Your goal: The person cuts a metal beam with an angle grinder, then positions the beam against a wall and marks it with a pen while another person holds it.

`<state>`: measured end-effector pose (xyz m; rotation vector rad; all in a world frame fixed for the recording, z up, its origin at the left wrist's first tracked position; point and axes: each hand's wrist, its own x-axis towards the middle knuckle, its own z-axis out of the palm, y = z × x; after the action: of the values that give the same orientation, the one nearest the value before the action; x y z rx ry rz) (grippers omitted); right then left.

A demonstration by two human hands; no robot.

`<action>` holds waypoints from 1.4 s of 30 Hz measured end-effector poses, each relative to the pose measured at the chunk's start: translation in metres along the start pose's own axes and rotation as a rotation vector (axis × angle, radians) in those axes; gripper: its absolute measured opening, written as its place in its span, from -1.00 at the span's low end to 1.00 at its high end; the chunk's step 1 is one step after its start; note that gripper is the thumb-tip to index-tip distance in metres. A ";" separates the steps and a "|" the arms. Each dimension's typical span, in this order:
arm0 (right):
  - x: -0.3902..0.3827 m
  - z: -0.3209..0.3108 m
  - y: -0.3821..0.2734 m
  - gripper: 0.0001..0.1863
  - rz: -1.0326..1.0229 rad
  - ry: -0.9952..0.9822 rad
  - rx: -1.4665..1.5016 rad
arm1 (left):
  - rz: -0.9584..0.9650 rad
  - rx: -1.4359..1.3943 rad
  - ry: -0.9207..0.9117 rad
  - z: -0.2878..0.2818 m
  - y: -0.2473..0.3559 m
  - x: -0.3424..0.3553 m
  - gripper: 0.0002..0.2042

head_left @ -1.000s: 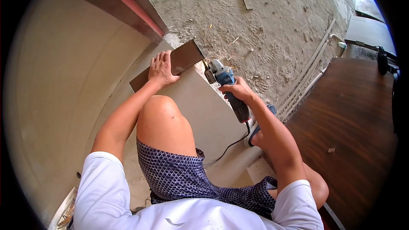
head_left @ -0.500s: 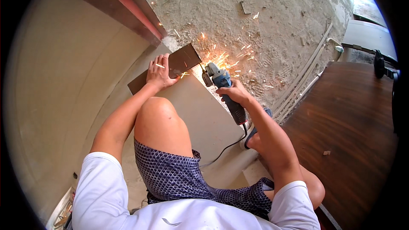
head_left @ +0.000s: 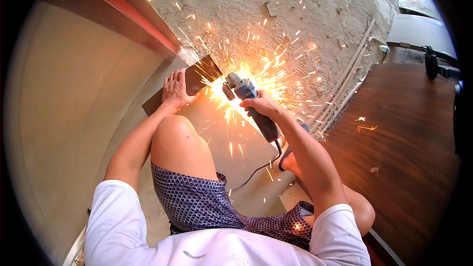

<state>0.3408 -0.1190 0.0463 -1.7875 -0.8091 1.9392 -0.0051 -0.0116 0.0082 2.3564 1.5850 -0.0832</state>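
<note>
Bright sparks fly from the angle grinder (head_left: 245,88), blue and black with a pale guard, at the right end of a dark brown flat piece (head_left: 198,76). My left hand (head_left: 175,91) grips that piece across its width, fingers over the far edge and thumb at the near side. My right hand (head_left: 258,104) is closed round the grinder's body. The piece lies on a pale board (head_left: 229,160) beside my bent left knee. The glare hides where the disc meets the piece. A black cord trails from the grinder's lower end.
Rough, debris-strewn ground (head_left: 315,5) stretches ahead. A red and brown beam (head_left: 125,12) runs at the upper left. On the right lie a dark wood-grain board (head_left: 404,143), long thin strips (head_left: 345,69) and a pale panel (head_left: 419,34) with a black object (head_left: 431,63) nearby.
The sparks have grown from none to a wide, bright burst. The grinder, both hands and the brown piece appear lower and further left, as does the background.
</note>
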 end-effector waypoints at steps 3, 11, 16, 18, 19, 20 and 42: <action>-0.003 0.002 -0.006 -0.64 0.009 0.004 0.024 | 0.010 0.004 0.023 -0.001 0.000 -0.005 0.14; -0.006 0.008 -0.016 -0.65 0.012 0.011 -0.020 | 0.037 0.011 0.032 0.013 -0.011 -0.012 0.13; -0.004 0.001 -0.010 -0.64 -0.001 0.019 -0.049 | 0.065 0.029 0.116 0.015 -0.004 -0.014 0.08; -0.005 0.000 -0.010 -0.65 0.006 0.018 -0.046 | -0.017 -0.020 0.051 0.014 0.002 -0.012 0.14; -0.005 0.001 -0.010 -0.65 0.010 0.020 -0.036 | -0.008 -0.007 0.062 0.014 0.003 -0.012 0.14; -0.006 0.000 -0.011 -0.65 0.014 0.021 -0.026 | 0.001 0.006 0.074 0.013 0.003 -0.013 0.15; -0.006 0.004 -0.021 -0.65 0.053 0.013 -0.073 | 0.014 -0.017 0.064 0.007 0.001 -0.017 0.08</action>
<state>0.3354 -0.1073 0.0650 -1.8803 -0.8470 1.9521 -0.0101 -0.0289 0.0057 2.3796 1.5919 0.0087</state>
